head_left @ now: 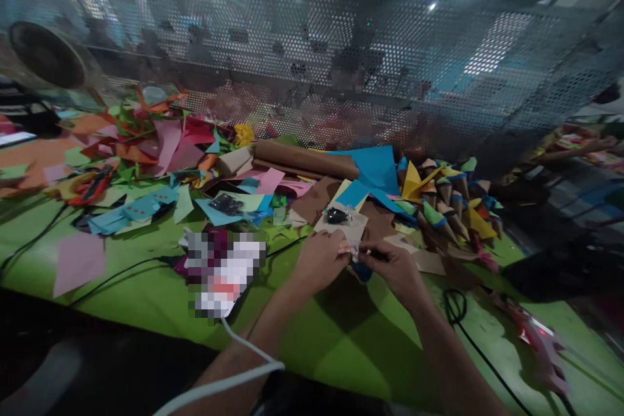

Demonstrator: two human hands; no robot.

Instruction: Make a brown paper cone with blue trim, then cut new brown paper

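My left hand (322, 260) and my right hand (394, 268) meet over the front middle of the green table. Their fingertips pinch together at a small pale piece (354, 251), too small and blurred to name. Just below the fingers a dark blue bit (362, 272) shows, partly hidden. Beyond my left hand lies a beige sheet of paper (358, 229) with a small clear bag of black pieces (338, 215) on it. Both hands are closed.
A pink glue gun (543, 344) with a black cord lies at right. Brown paper cones (444, 190) cluster behind it. A corded phone (238, 273) is left of my hands. Coloured paper scraps (168, 143) and a brown roll (305, 159) line the back, before a perforated screen (302, 45).
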